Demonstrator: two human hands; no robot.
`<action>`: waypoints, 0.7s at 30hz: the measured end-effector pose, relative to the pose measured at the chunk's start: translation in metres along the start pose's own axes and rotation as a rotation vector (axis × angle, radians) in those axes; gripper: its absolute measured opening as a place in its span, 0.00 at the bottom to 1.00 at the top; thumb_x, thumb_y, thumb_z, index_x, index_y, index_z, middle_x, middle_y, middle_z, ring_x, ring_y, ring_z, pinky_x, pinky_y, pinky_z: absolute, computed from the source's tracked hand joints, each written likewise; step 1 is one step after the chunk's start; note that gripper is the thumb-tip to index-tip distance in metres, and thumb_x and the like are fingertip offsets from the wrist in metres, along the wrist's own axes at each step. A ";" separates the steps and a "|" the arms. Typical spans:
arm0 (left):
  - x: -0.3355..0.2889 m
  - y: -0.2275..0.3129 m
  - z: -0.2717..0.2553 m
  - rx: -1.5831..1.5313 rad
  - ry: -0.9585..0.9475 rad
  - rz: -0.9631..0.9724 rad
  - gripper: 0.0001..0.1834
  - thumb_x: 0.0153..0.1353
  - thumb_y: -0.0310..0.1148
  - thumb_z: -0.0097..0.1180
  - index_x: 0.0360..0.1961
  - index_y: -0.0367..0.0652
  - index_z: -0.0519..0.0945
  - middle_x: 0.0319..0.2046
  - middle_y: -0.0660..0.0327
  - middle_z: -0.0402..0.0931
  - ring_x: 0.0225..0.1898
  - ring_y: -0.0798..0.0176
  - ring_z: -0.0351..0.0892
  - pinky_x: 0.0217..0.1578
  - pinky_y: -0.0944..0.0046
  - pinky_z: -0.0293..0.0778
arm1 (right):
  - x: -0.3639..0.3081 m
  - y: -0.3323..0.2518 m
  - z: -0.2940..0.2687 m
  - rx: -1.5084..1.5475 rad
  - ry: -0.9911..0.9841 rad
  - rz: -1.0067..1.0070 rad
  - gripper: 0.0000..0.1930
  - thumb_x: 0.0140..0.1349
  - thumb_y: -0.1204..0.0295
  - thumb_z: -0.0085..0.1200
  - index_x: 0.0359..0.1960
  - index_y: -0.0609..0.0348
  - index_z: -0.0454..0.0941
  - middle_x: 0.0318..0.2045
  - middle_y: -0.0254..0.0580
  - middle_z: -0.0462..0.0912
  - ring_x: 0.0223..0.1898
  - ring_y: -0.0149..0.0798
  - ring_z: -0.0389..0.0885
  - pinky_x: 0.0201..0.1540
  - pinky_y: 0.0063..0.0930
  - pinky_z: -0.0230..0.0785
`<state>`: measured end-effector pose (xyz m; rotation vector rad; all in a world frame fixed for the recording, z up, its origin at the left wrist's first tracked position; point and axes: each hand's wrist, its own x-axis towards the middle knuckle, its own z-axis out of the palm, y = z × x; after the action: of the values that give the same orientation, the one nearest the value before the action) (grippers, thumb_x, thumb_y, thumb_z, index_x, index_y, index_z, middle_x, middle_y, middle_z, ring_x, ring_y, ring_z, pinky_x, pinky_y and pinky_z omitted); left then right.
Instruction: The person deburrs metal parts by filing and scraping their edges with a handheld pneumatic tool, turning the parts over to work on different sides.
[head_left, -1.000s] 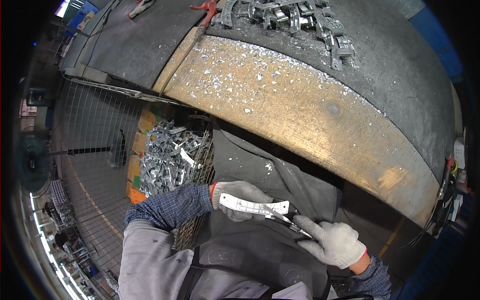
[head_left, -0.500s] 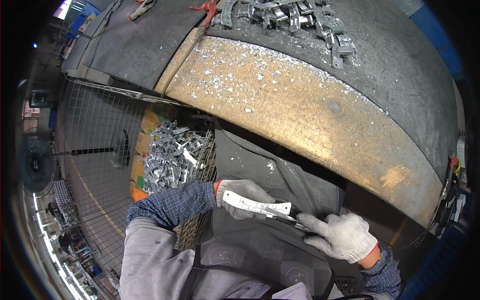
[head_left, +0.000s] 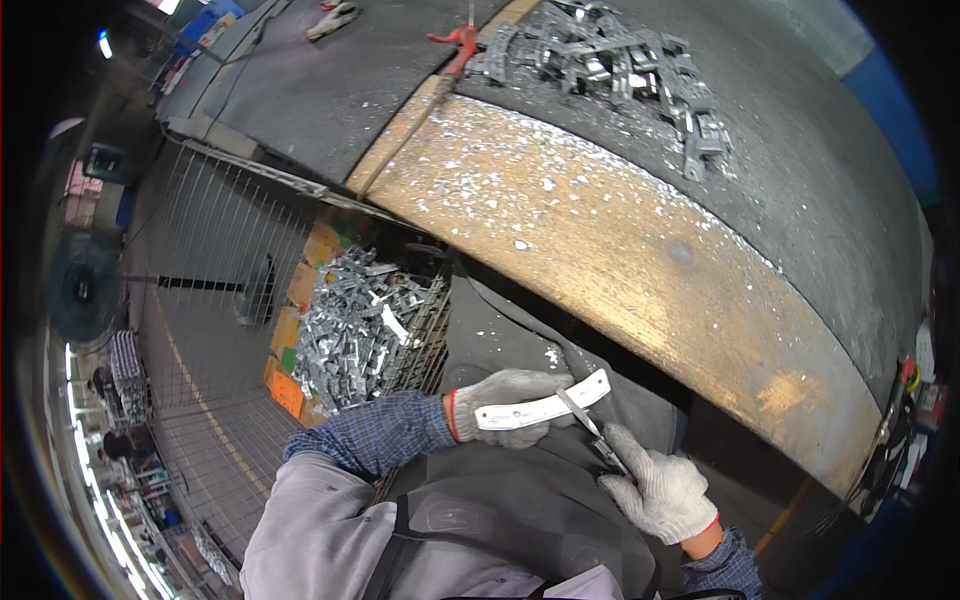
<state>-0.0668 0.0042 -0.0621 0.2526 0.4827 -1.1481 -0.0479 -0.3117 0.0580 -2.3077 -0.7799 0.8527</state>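
Note:
My left hand (head_left: 520, 384), in a white knit work glove with a red cuff edge, is closed on a curved, pale metal part (head_left: 520, 413) with small holes near its ends. The part lies over my lap, its right end raised. In my gloved right hand (head_left: 664, 490) is a slim hand tool (head_left: 580, 413) with a narrow, flat grey blade. Whether it is a file or a knife I cannot tell. Its blade lies across the right half of the metal part, and my fingers close around its handle.
A workbench (head_left: 620, 245) with a worn wooden edge carries metal flakes. On its dark mat sit a pile of metal parts (head_left: 620, 65) and red-handled pliers (head_left: 460, 45). A wire basket (head_left: 432, 335) full of metal parts stands at left, near a fan (head_left: 85, 285).
The metal part has turned so its right end points up and away. The tool's blade has come across its face, my right hand has shifted slightly left and down, and the view has shifted.

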 end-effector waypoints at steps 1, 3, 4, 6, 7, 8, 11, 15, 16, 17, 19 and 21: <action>0.007 -0.001 -0.002 0.001 0.010 0.019 0.34 0.88 0.57 0.36 0.56 0.34 0.82 0.13 0.61 0.73 0.08 0.68 0.69 0.05 0.67 0.60 | 0.001 -0.001 0.002 -0.001 -0.003 -0.022 0.37 0.69 0.49 0.69 0.79 0.39 0.73 0.27 0.51 0.87 0.28 0.58 0.90 0.31 0.49 0.83; 0.021 -0.004 -0.012 -0.228 -0.196 0.073 0.34 0.88 0.57 0.35 0.56 0.35 0.82 0.13 0.59 0.73 0.09 0.66 0.70 0.06 0.67 0.64 | 0.003 -0.004 0.004 0.049 -0.022 0.032 0.38 0.69 0.50 0.69 0.79 0.41 0.73 0.30 0.52 0.89 0.31 0.58 0.91 0.34 0.48 0.85; 0.023 -0.001 -0.006 -0.303 -0.250 0.069 0.32 0.88 0.56 0.37 0.60 0.36 0.81 0.20 0.55 0.80 0.10 0.65 0.73 0.08 0.66 0.69 | 0.004 -0.003 0.002 0.045 -0.015 0.032 0.38 0.69 0.50 0.69 0.79 0.41 0.73 0.30 0.52 0.89 0.31 0.58 0.91 0.34 0.48 0.85; 0.023 -0.003 0.019 -0.356 -0.072 0.111 0.31 0.88 0.54 0.37 0.61 0.36 0.80 0.26 0.54 0.83 0.11 0.65 0.75 0.09 0.66 0.71 | 0.006 0.004 0.000 0.119 -0.135 -0.043 0.37 0.68 0.50 0.70 0.78 0.40 0.74 0.31 0.52 0.90 0.32 0.58 0.92 0.35 0.49 0.85; 0.022 -0.004 0.028 -0.411 0.097 0.144 0.29 0.88 0.53 0.38 0.62 0.36 0.79 0.32 0.53 0.86 0.12 0.65 0.77 0.10 0.65 0.73 | 0.005 0.002 -0.004 0.117 -0.137 -0.047 0.37 0.68 0.50 0.70 0.78 0.40 0.74 0.31 0.52 0.90 0.32 0.58 0.92 0.35 0.49 0.85; 0.023 -0.007 0.012 -0.333 0.047 0.132 0.28 0.88 0.52 0.40 0.64 0.37 0.77 0.41 0.54 0.87 0.14 0.66 0.79 0.09 0.67 0.73 | 0.002 0.000 -0.008 0.121 -0.157 0.009 0.37 0.68 0.49 0.70 0.78 0.38 0.74 0.31 0.50 0.90 0.31 0.57 0.92 0.34 0.49 0.85; 0.025 0.003 -0.004 -0.217 -0.122 -0.085 0.27 0.88 0.52 0.41 0.60 0.38 0.80 0.38 0.54 0.88 0.14 0.66 0.80 0.07 0.69 0.70 | -0.003 -0.003 -0.015 0.026 -0.166 0.004 0.36 0.68 0.47 0.70 0.77 0.36 0.76 0.29 0.47 0.88 0.30 0.56 0.91 0.33 0.49 0.84; 0.034 0.011 -0.020 -0.169 -0.134 -0.376 0.35 0.86 0.62 0.40 0.58 0.37 0.82 0.27 0.46 0.85 0.16 0.59 0.82 0.07 0.64 0.73 | -0.001 -0.006 -0.017 -0.123 -0.168 -0.084 0.35 0.68 0.45 0.68 0.76 0.34 0.77 0.26 0.45 0.86 0.27 0.55 0.90 0.30 0.49 0.82; 0.035 0.012 -0.018 -0.103 -0.178 -0.370 0.35 0.86 0.62 0.41 0.58 0.37 0.82 0.27 0.46 0.85 0.16 0.60 0.82 0.06 0.66 0.71 | 0.001 -0.005 -0.016 -0.122 -0.166 -0.079 0.35 0.68 0.45 0.68 0.76 0.34 0.77 0.26 0.45 0.86 0.27 0.55 0.90 0.30 0.49 0.82; 0.037 0.011 -0.016 -0.101 -0.179 -0.375 0.35 0.86 0.62 0.41 0.58 0.37 0.82 0.27 0.46 0.85 0.16 0.60 0.82 0.06 0.66 0.71 | 0.003 -0.003 -0.015 -0.102 -0.150 -0.098 0.35 0.69 0.45 0.68 0.76 0.34 0.77 0.26 0.45 0.86 0.27 0.55 0.90 0.30 0.49 0.82; 0.037 0.013 -0.004 -0.117 -0.115 -0.364 0.35 0.86 0.62 0.40 0.59 0.38 0.83 0.26 0.48 0.84 0.15 0.62 0.81 0.06 0.67 0.69 | 0.004 0.000 -0.011 -0.082 -0.132 -0.115 0.34 0.70 0.45 0.67 0.76 0.34 0.77 0.27 0.46 0.86 0.28 0.55 0.90 0.29 0.49 0.82; 0.032 0.015 0.008 -0.056 -0.063 -0.343 0.35 0.86 0.61 0.39 0.59 0.38 0.83 0.25 0.48 0.84 0.14 0.61 0.80 0.05 0.67 0.69 | 0.004 0.001 -0.007 -0.104 -0.171 -0.092 0.35 0.71 0.45 0.66 0.77 0.34 0.75 0.27 0.47 0.87 0.28 0.55 0.90 0.30 0.50 0.82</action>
<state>-0.0404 -0.0194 -0.0716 0.0853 0.5145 -1.4693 -0.0406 -0.3118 0.0606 -2.2892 -1.0178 0.9990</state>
